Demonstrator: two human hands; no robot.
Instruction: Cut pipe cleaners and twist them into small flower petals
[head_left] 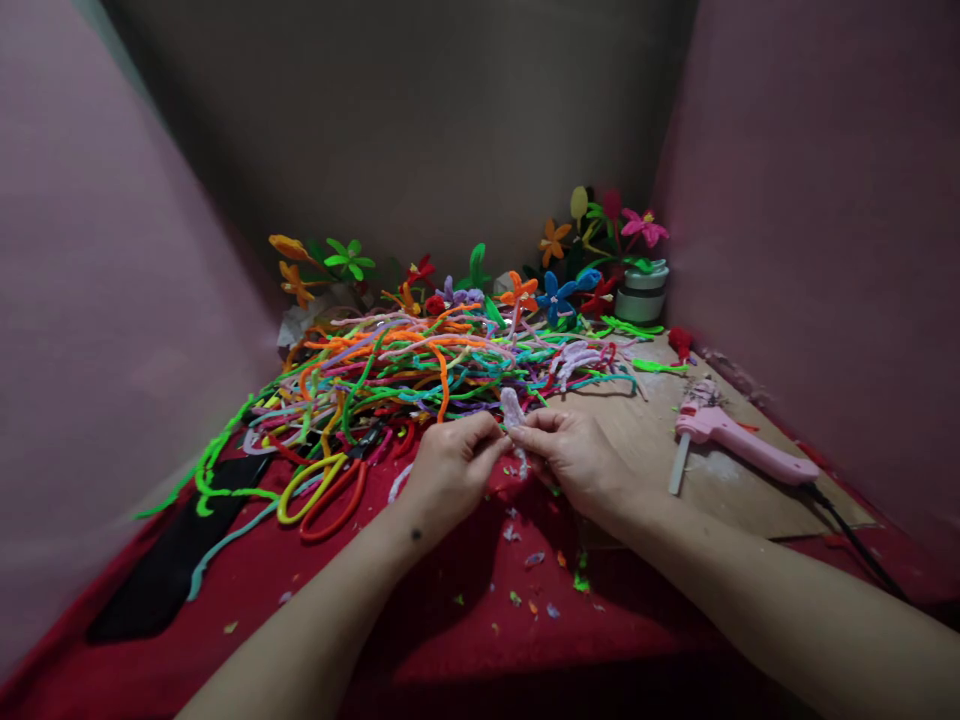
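Observation:
Close together in the middle, my left hand (pixel 459 462) and my right hand (pixel 571 455) both pinch a pale lilac pipe cleaner (pixel 512 408). Its upper part is folded into a petal-like loop that stands up above my fingertips. A short fuzzy end hangs below them. The exact spot where the fingers press is partly hidden. Just beyond my hands lies a large heap of coloured pipe cleaners (pixel 405 365). Several lilac looped pieces (pixel 581 362) rest at the heap's right side.
Scissors (pixel 322 500) with yellow and red handles lie left, beside a black flat item (pixel 180 545). A pink glue gun (pixel 742 445) rests on a board (pixel 622 430) at right. Pipe-cleaner flowers and a small pot (pixel 642 292) stand behind. Fuzzy scraps dot the red cloth (pixel 450 640).

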